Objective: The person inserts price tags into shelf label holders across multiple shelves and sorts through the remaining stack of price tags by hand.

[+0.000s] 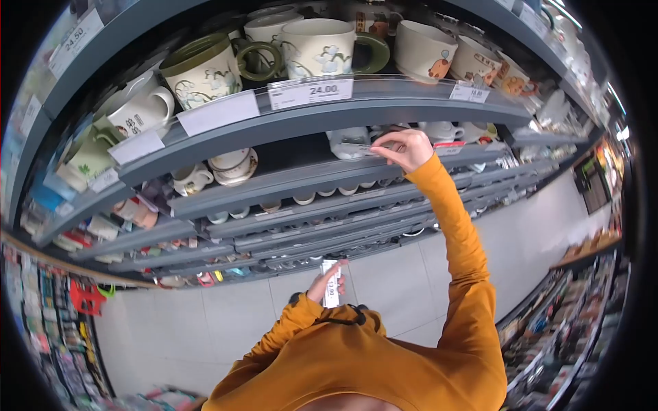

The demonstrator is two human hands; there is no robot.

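Standing toward the left of the upper shelf, a white mug is followed by a green-rimmed mug and a flowered mug with a green handle; a blank label and a label marked 24.00 are fixed along the shelf's front edge. On the lower shelf, stacked cups are seen beneath the blank label. Low in the view, in front of the shelving and above the tiled floor, a white price label is held upright by the left hand; its grip is closed on the label, with fingers seen at the right edge and the printed face left visible. Farther right, the right hand is raised to the front of the lower shelf, where its grip is drawn nearly to a point, thumb and forefinger brought together on the end of a thin strip. Whether the strip is a label or part of a holder cannot be told. Behind it a whitish, glossy object is partly covered, and just right of the hand a red label is seen.
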